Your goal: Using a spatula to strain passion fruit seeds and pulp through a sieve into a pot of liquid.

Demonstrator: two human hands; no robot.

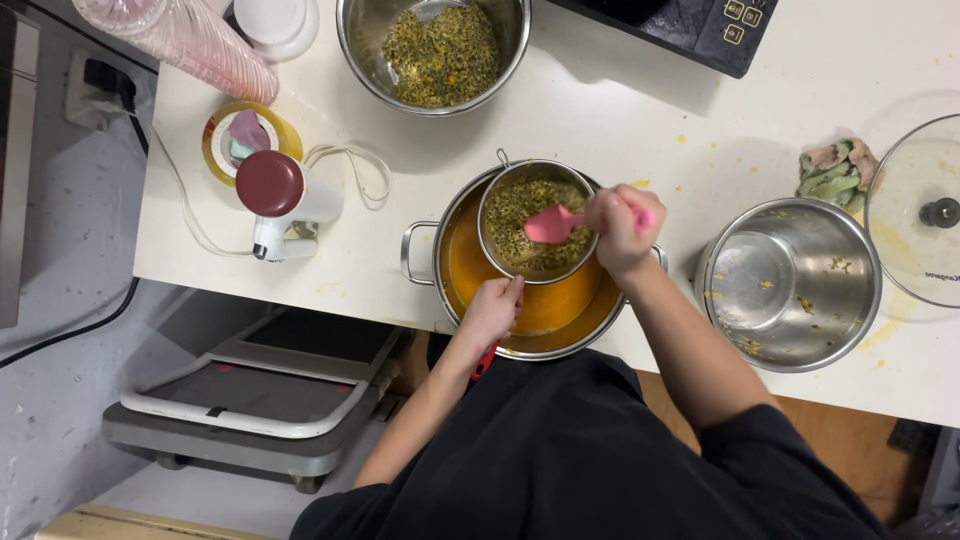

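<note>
A round metal mesh strainer (535, 225), filled with yellow-green seedy pulp, sits over a steel two-handled pot (470, 265) holding orange liquid, near the front edge of the white surface (640, 110). The right hand (622, 230) is closed around the pink handle of a pink silicone spatula (553, 224), whose blade lies on the pulp inside the strainer. The left hand (492, 310) is closed on the strainer's handle at the pot's near rim; a bit of red grip shows below the wrist.

Just right of the pot stands an empty steel pot (790, 285) flecked with yellow bits, and beyond it a glass lid with a black knob (925, 215) and a crumpled green and pink cloth (835, 172). Behind the strainer, a steel bowl (435, 50) holds more seedy pulp. To the left are a white blender with a dark red cap (285, 200), a yellow-rimmed jar (245, 140) and a stack of pink plastic cups (200, 45).
</note>
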